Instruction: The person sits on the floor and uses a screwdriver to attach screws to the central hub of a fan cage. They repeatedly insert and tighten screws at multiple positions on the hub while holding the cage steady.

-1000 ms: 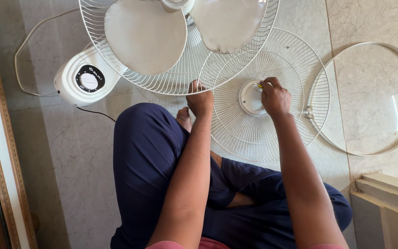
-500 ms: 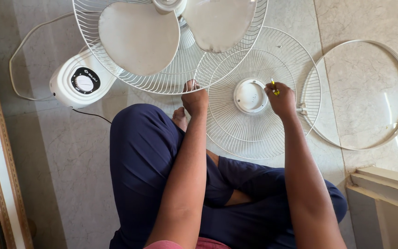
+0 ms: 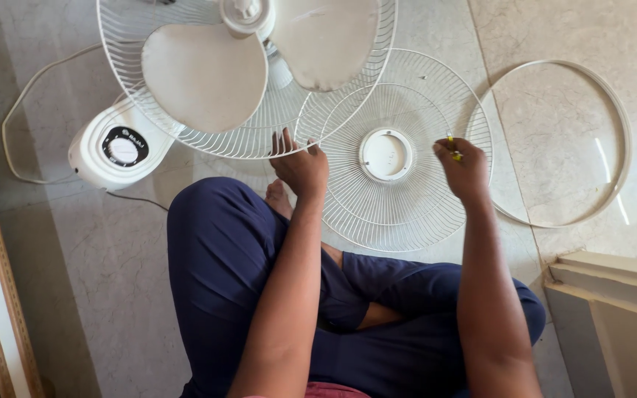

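Observation:
A white fan lies on the marble floor, with its blades inside the rear wire guard. My left hand rests on the lower rim of that guard, fingers loosening. The detached front wire guard lies flat to the right, a round white cap at its middle. My right hand hovers over the front guard's right side, pinching a small yellow-handled tool. My legs in dark blue trousers are crossed below.
The fan's white base with a round dial lies at the left, its cord looping on the floor. A loose white ring lies at the right. A wooden frame runs down the left edge, a beige step at bottom right.
My right hand lifted off the centre cap and moved right, carrying the yellow tool. My left hand stayed at the rear guard's rim, its fingers opening a little. The view drifted.

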